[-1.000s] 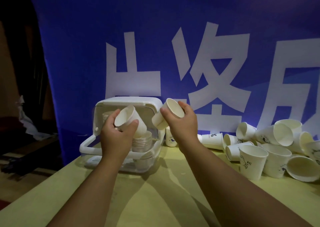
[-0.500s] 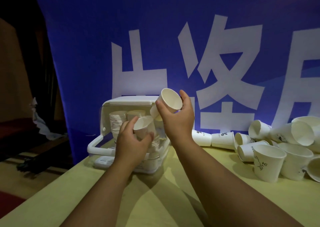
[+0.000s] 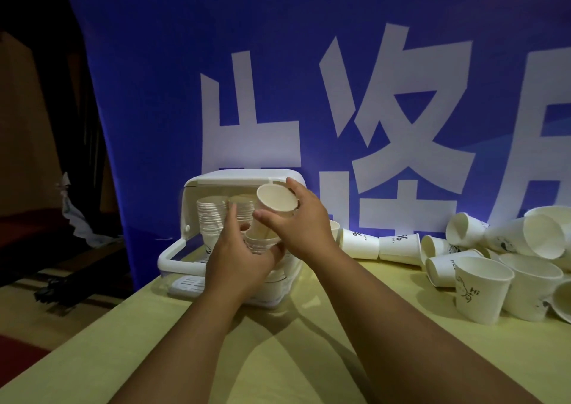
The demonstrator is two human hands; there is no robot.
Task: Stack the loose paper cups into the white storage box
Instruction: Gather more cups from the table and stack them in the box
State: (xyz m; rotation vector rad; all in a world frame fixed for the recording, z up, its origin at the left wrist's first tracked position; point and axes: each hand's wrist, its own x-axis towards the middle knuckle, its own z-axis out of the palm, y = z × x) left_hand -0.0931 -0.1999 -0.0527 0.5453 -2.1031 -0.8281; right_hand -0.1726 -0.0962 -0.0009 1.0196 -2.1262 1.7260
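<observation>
Gripping one paper cup [image 3: 276, 198], right hand [image 3: 304, 229]; three stacks [image 3: 211, 218] inside white box [image 3: 244, 177].

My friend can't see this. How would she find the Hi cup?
Go to the pile of loose paper cups on the right of the yellow table. The Hi cup stands upright at the pile's front left corner. Only it shows the word Hi beside a drawing.

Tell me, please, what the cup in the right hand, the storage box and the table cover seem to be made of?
Cup in the right hand: thin white paper, matte, with a rolled rim. Storage box: smooth hard plastic, slightly glossy, with moulded handle. Table cover: probably yellow cloth, matte; paper is possible too.
</observation>
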